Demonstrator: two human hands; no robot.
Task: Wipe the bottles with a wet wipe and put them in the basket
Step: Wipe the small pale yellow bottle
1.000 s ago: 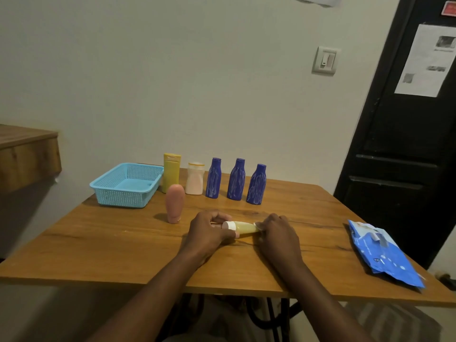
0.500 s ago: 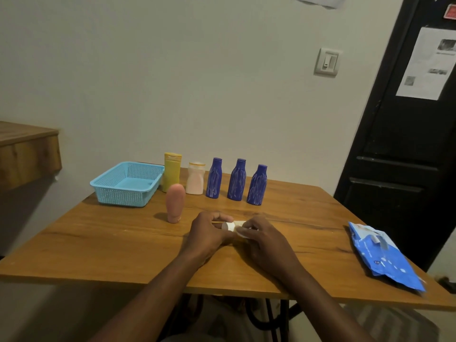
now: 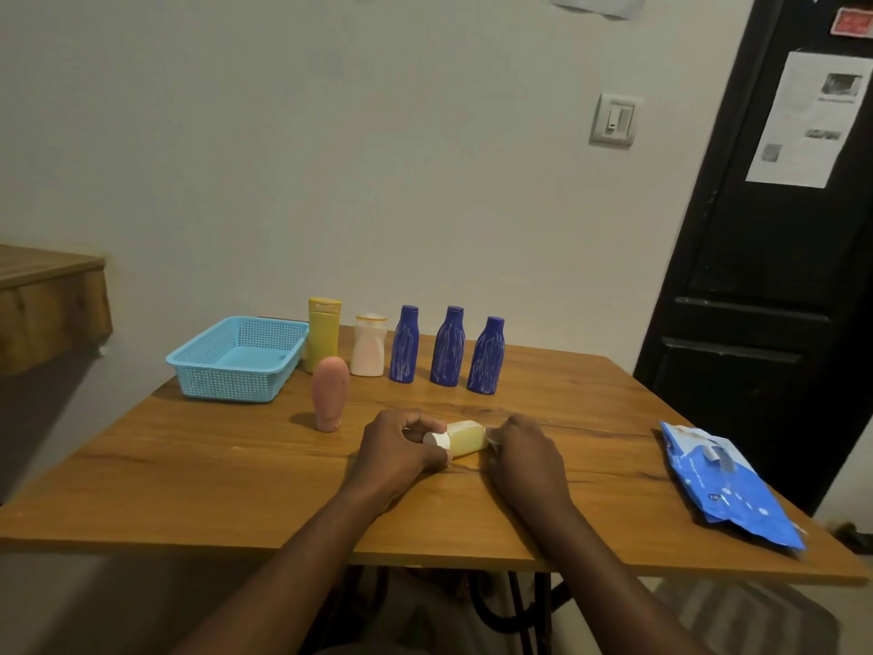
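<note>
A small pale yellow bottle (image 3: 465, 437) with a white cap lies on its side at the middle of the wooden table (image 3: 236, 475). My left hand (image 3: 399, 453) grips its cap end. My right hand (image 3: 524, 458) holds a wet wipe (image 3: 490, 436) against the bottle's base end; only a white edge of the wipe shows. A light blue mesh basket (image 3: 236, 359) stands at the back left with nothing in it. Behind stand a yellow bottle (image 3: 323, 335), a pale pink bottle (image 3: 369, 345) and three dark blue bottles (image 3: 446, 347). A pink tube (image 3: 330, 392) stands cap-down nearer me.
A blue pack of wet wipes (image 3: 727, 482) lies near the table's right edge. A black door (image 3: 774, 257) stands at the right, a wooden shelf (image 3: 47, 304) at the left. A wall runs just behind the table.
My right hand slid along the yellow bottle to the cap half a second ago, then drew back to the base end, uncovering the bottle's body. My left hand stayed put.
</note>
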